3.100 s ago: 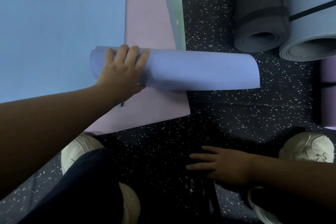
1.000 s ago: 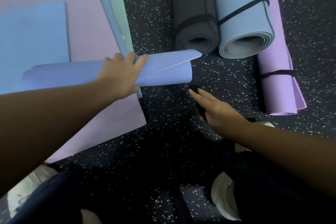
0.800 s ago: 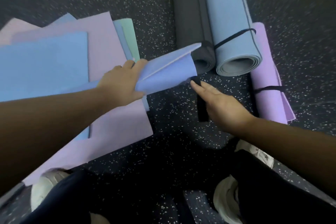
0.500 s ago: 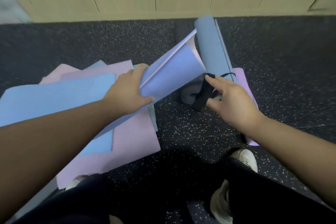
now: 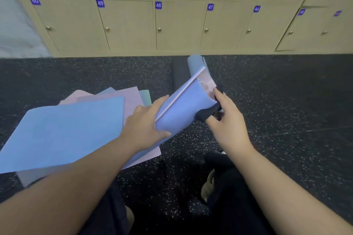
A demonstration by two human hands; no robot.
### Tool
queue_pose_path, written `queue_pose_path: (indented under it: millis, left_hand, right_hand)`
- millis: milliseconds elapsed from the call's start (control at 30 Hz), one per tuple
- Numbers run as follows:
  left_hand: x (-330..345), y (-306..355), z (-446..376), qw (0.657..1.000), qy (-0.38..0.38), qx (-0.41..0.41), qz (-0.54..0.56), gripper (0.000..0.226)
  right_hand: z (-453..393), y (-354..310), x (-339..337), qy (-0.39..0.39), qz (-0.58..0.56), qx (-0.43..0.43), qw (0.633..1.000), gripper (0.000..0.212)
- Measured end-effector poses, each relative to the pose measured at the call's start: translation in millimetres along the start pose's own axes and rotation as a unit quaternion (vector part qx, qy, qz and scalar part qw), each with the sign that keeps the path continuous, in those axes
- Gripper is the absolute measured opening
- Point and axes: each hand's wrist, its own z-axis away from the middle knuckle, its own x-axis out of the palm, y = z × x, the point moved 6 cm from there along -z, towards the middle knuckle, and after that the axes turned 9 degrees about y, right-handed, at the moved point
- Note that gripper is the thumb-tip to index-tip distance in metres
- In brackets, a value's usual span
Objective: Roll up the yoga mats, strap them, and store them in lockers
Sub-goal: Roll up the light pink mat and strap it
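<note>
Your rolled periwinkle foam mat (image 5: pixel 183 108) hides most of the dark grey rolled mat (image 5: pixel 178 74) and the light blue rolled mat (image 5: pixel 193 62) behind it. The two rightmost purple locker number labels (image 5: pixel 301 12) are too blurred to read.

My left hand (image 5: pixel 145 126) grips the mat (image 5: pixel 183 108); my right hand (image 5: pixel 227 120) pinches the strap (image 5: pixel 207 113), both arms extended forward.

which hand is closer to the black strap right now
Right. The right hand holds the black strap at the rolled blue mat's open end; the left hand grips the roll further back, away from the strap.
</note>
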Motion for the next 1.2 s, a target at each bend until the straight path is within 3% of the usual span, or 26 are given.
queue_pose_path:
  millis: [200, 333, 467, 567, 700, 900, 1100, 1200]
  left_hand:
    - [14, 18, 46, 0.999, -0.003, 0.0, 0.036, 0.092]
    - [18, 29, 52, 0.994, -0.012, 0.005, 0.112, 0.083]
    - [25, 57, 53, 0.982, -0.053, 0.056, 0.17, 0.087]
    - [32, 79, 56, 0.962, -0.109, 0.07, 0.24, 0.09]
    - [47, 90, 54, 0.925, -0.12, -0.02, 0.36, 0.057]
    - [62, 95, 50, 0.954, -0.073, -0.1, 0.274, 0.022]
    - [78, 89, 41, 0.965, -0.067, -0.137, 0.215, 0.016]
    - [88, 93, 37, 0.966, -0.091, -0.109, 0.216, 0.035]
  right_hand:
    - [46, -8, -16, 0.016, -0.025, -0.008, 1.0, 0.05]
    - [66, -10, -23, 0.038, 0.001, -0.047, 0.998, 0.033]
    - [79, 0, -35, 0.05, 0.034, -0.065, 0.996, 0.025]
    - [82, 10, -39, 0.018, 0.062, -0.08, 0.995, 0.026]
    - [82, 37, -42, -0.037, 0.132, -0.082, 0.987, 0.03]
    - [77, 59, -40, -0.101, 0.184, -0.088, 0.974, 0.03]
    - [70, 79, -25, -0.164, 0.205, -0.081, 0.961, 0.03]
    - [69, 89, -24, -0.173, 0.215, -0.08, 0.958, 0.028]
